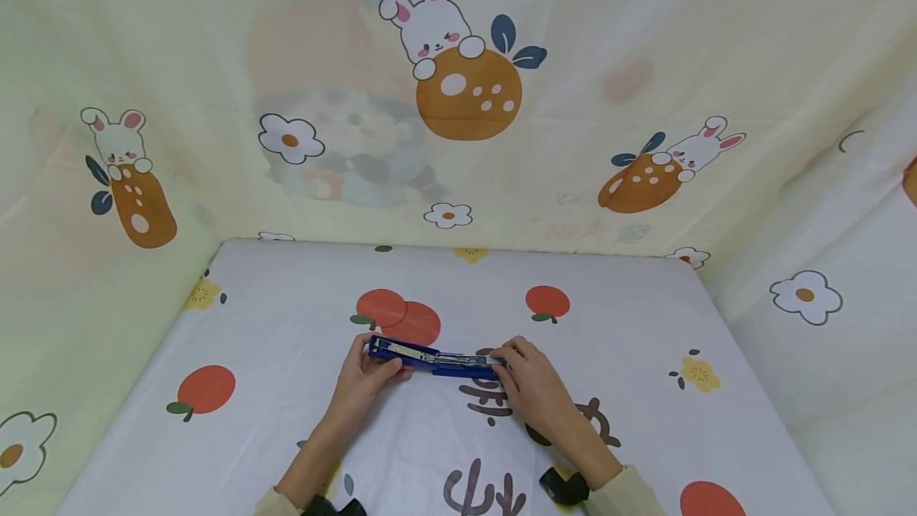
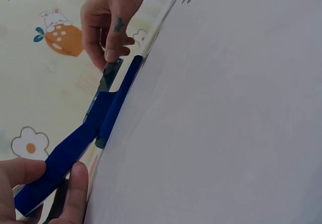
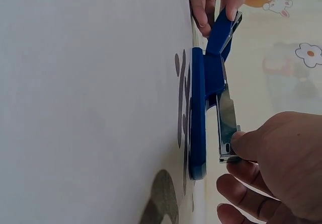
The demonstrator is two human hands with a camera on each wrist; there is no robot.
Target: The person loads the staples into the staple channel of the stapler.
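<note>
A blue stapler (image 1: 458, 370) lies opened out on the white cloth, its top arm swung back to the left. My left hand (image 1: 361, 385) grips that top arm (image 2: 60, 166) between thumb and fingers. My right hand (image 1: 536, 390) pinches the end of the metal staple magazine (image 3: 228, 121) between thumb and fingers. In the right wrist view, the blue base (image 3: 198, 123) runs along the tabletop, with the magazine lifted a little apart from it. Whether staples lie inside cannot be made out.
The table is covered with a white cloth (image 1: 286, 293) printed with fruit, flowers and dark lettering. A pale curtain (image 1: 559, 173) with rabbit prints rises behind the table's back edge and along both sides. A black strap piece (image 1: 563, 487) sits at the right wrist.
</note>
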